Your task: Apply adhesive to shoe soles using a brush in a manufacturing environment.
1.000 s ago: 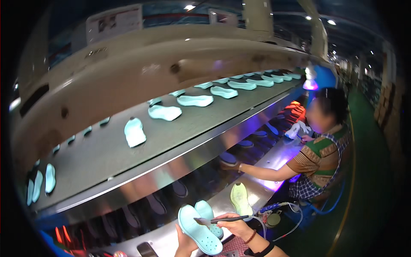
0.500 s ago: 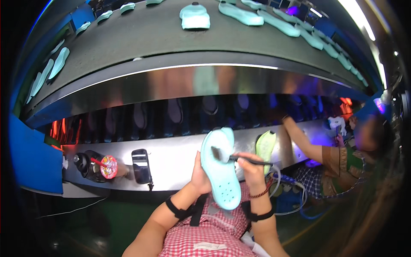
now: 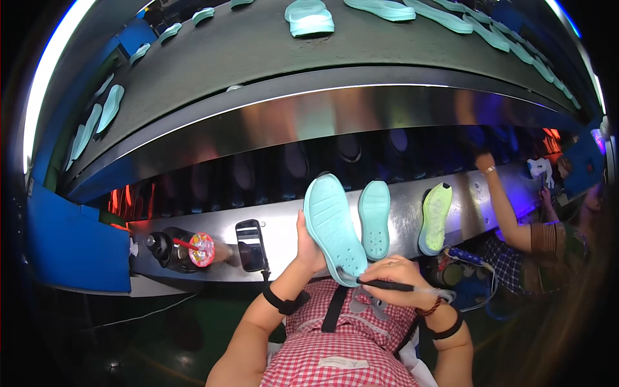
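Head view: by the bench's (image 3: 284,235) near edge, left hand (image 3: 309,250) gripped sole (image 3: 334,222), right hand (image 3: 401,276) brush (image 3: 390,285); light strokes seemed best.

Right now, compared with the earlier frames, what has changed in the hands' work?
The right hand has moved the black-handled brush from the middle of the held turquoise shoe sole to its perforated near end. The left hand has shifted that sole leftward, uncovering the second turquoise sole. Both grips hold; the yellow-green sole and phone stay on the metal bench.
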A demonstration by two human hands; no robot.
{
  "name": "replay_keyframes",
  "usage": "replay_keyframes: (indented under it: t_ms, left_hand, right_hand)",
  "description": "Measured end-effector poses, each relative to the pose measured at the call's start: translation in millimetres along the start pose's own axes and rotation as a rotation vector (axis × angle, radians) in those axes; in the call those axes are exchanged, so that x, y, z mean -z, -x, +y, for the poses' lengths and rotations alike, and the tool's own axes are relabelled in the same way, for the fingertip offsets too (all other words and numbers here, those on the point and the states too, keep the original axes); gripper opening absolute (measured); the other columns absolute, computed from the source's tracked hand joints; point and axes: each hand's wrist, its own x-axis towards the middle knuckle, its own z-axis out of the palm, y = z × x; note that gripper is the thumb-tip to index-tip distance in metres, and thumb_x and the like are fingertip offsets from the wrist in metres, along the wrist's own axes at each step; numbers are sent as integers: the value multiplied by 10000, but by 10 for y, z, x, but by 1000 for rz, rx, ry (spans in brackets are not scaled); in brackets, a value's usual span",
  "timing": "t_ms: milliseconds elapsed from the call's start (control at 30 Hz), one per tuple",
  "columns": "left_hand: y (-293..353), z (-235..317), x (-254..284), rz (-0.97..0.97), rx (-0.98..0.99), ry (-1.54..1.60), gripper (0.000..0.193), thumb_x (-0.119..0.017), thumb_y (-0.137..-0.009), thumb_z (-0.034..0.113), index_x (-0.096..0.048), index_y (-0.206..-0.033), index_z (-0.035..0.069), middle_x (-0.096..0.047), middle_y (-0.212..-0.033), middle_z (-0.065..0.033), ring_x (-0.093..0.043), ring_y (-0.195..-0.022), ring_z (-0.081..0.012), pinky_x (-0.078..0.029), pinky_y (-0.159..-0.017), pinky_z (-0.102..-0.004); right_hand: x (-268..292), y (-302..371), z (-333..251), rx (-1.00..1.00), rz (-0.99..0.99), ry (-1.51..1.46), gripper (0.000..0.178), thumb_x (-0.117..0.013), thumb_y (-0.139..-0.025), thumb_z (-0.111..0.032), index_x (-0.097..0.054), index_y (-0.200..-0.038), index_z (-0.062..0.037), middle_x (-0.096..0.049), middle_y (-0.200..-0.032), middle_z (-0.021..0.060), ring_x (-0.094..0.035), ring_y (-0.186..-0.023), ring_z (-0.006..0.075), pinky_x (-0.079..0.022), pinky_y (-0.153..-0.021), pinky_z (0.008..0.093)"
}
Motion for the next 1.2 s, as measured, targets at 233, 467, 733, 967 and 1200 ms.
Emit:
replay_keyframes:
  t_ms: [233, 467, 733, 967, 1200]
  left_hand:
    - [137, -186, -283, -347, 225, 364, 832, -164, -776, 706, -314, -1304, 81, -420, -1260, -139, -450, -1113, -300, -363, -945, -439]
    - [207, -156, -444, -317, 135, 208, 764, -181, -810, 649, -325, -1300, 81, -424, -1262, -136, -458, -1104, -303, -366, -942, -439]
    - [186, -52, -680, -151, -177, -28, 809, -183, -769, 697, -411, -1206, 55, -545, -1049, -178, -565, -878, -328, -468, -782, -442]
    - [159, 78, -527, -276, -412, 15, 929, -173, -703, 771, -444, -1171, 15, -527, -980, -215, -540, -803, -322, -441, -734, -428]
    - [263, 206, -711, -279, -446, -1, 947, -180, -684, 801, -427, -1182, 34, -538, -933, -216, -551, -770, -318, -462, -692, -424]
  right_hand:
    - [33, -315, -101, -209, 535, -217, 187, -671, -691, -6, -638, -874, 10, -632, -877, 101, -605, -774, 156, -476, -689, 251]
    - [8, -102, -210, -94, 534, -288, 188, -659, -684, 8, -649, -871, 0, -637, -864, 124, -612, -777, 189, -475, -739, 271]
    - [129, 26, -238, 53, 436, -66, 196, -671, -656, 18, -647, -849, -9, -642, -847, 128, -615, -831, 221, -475, -774, 311]
    - [122, 135, -215, 155, 422, -101, 200, -681, -647, 17, -642, -841, -11, -645, -869, 104, -612, -843, 228, -477, -775, 313]
    - [139, 220, -263, 180, 233, -158, 214, -688, -658, -1, -645, -867, -16, -646, -894, 100, -604, -876, 222, -467, -793, 313]
